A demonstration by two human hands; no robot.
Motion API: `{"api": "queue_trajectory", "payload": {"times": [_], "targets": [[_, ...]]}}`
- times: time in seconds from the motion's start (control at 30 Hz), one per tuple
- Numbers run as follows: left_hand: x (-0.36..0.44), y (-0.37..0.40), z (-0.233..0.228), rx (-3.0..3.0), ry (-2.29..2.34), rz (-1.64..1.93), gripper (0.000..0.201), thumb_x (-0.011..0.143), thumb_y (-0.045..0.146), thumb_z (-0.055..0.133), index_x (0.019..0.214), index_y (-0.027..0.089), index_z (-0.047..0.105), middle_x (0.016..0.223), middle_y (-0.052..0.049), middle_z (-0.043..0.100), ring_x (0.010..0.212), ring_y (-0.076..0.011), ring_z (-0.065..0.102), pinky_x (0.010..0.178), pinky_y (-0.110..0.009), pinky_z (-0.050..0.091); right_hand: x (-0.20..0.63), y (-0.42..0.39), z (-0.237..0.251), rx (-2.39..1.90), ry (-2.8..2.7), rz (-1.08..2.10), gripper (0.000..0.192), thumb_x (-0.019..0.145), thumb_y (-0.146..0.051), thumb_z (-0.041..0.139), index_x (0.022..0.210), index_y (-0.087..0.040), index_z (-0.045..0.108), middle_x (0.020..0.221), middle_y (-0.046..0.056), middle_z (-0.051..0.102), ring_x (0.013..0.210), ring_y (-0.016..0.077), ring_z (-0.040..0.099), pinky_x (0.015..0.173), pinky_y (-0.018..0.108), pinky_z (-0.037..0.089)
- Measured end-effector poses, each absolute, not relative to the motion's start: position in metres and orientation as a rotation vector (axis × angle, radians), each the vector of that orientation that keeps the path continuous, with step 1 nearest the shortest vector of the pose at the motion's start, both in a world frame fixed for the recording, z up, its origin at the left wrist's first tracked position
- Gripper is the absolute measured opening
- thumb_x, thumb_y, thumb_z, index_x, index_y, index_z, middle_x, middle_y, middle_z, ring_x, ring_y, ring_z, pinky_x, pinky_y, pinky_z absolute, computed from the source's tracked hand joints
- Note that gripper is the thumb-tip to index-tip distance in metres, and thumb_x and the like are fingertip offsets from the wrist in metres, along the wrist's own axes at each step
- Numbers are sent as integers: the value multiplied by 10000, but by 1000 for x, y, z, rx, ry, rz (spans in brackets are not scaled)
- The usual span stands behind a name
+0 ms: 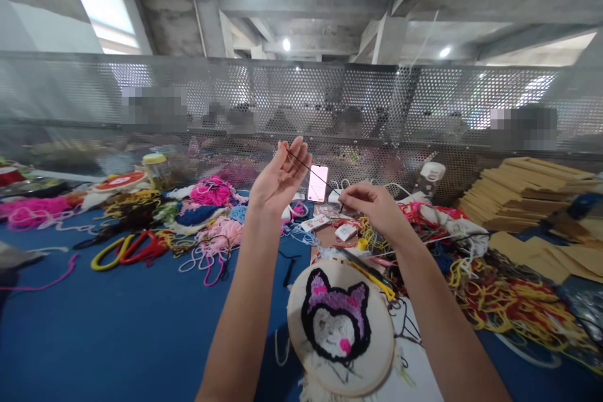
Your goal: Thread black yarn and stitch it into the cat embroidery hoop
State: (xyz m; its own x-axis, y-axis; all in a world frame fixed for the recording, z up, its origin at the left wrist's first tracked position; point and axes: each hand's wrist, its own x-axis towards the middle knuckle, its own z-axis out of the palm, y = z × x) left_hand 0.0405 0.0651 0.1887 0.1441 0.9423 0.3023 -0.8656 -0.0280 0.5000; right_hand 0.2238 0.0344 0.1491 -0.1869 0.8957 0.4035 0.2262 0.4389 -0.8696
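Observation:
A strand of black yarn (316, 174) runs taut between my hands, above the table. My left hand (282, 176) is raised with the palm turned up; its thumb and forefinger pinch one end of the strand while the other fingers stretch out. Lower and to the right, my right hand (370, 201) pinches the yarn between thumb and fingertips. Below them lies a round embroidery hoop (387, 358) with pale cloth. On the cloth is a tufted animal head (334, 301) in black, purple, white and pink, with loose dark strands under it.
Scissors (112, 252) and pink yarn (211, 191) lie on the blue table (141, 333) at left. A lit phone (318, 183) stands behind my hands. Tangled yarn (480, 289) and stacked brown envelopes (522, 188) fill the right side. A perforated metal screen (320, 94) closes the back.

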Motion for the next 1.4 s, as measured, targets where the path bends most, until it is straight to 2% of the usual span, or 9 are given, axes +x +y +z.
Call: {"api": "queue_trajectory", "payload": {"times": [0.2,0.5,0.6,0.73,0.87,0.93,1.13,1.27,1.4], "targets": [[35,70,187,550,147,1542,251,863,225,503,670,175,656,789,8,684,959,-116,595,949,-320,403,238,41,144,-953,-1846,909,120,816,-285,523,764,-177,535,808,31,601,815,141,566,780,304,416],[15,72,191,516,145,1650,337,899,211,435,634,190,643,668,35,682,786,-69,636,941,-308,412,246,50,134,-1033,-1966,914,186,776,-348,569,746,-168,606,730,23,588,702,140,537,678,280,396],[19,72,190,526,185,1632,330,900,211,428,648,181,640,703,25,692,797,-83,639,945,-332,410,239,48,134,-1040,-1926,880,185,773,-342,571,758,-160,607,727,26,598,697,141,542,679,286,402],[42,69,186,634,246,1580,245,875,201,464,703,179,638,819,5,698,907,-124,625,920,-354,422,226,38,140,-1021,-1796,722,196,782,-353,560,764,-162,601,726,23,602,690,137,538,663,274,410],[78,60,177,799,321,1510,72,790,184,578,763,178,644,921,-14,684,978,-152,596,867,-316,440,214,26,147,-939,-1728,675,238,787,-387,561,868,-169,610,798,35,613,717,138,542,633,249,413],[96,54,172,890,366,1472,52,753,185,620,779,166,661,964,-33,675,984,-149,589,853,-272,434,210,24,148,-907,-1685,665,251,783,-396,564,873,-165,603,794,35,607,704,136,531,609,242,407],[118,46,165,947,399,1435,67,705,195,655,752,162,690,905,-55,683,921,-148,599,862,-275,404,214,28,147,-888,-1597,641,191,779,-331,550,700,-158,567,685,-2,534,625,116,461,576,237,364],[108,52,167,892,374,1491,51,708,198,667,736,161,688,874,-46,689,934,-155,602,894,-281,382,221,29,149,-884,-1620,696,172,804,-295,507,679,-179,521,629,-31,458,593,105,422,565,231,346],[95,59,169,830,305,1447,44,737,201,648,759,168,668,881,-28,689,960,-166,608,915,-299,381,226,36,146,-869,-1637,746,178,818,-296,488,680,-185,507,650,-28,489,624,104,463,597,230,368]]}}
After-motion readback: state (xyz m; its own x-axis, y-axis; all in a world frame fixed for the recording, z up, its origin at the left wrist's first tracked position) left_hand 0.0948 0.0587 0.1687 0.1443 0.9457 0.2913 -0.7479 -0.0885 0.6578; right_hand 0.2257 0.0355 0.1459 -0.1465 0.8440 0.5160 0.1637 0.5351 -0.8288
